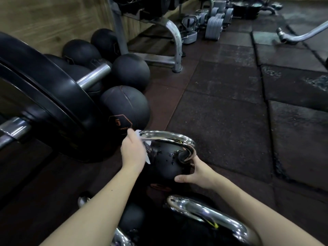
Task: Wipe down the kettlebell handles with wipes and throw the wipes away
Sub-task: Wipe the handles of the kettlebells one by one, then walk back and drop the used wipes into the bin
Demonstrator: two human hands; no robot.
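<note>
A black kettlebell (166,162) with a chrome handle (170,137) stands on the floor in front of me. My left hand (132,151) is closed around a white wipe (147,158), pressing it against the left end of that handle. My right hand (197,172) grips the right side of the kettlebell's body, thumb across its front, just below the handle's right end. A second kettlebell's chrome handle (209,215) lies nearer to me at the bottom, between my forearms.
A barbell with large black plates (46,103) sits at the left. Several black medicine balls (126,105) lie along the wooden wall. A metal rack leg (175,43) and grey weights (214,25) stand further back. Dark rubber floor tiles (230,107) spread to the right.
</note>
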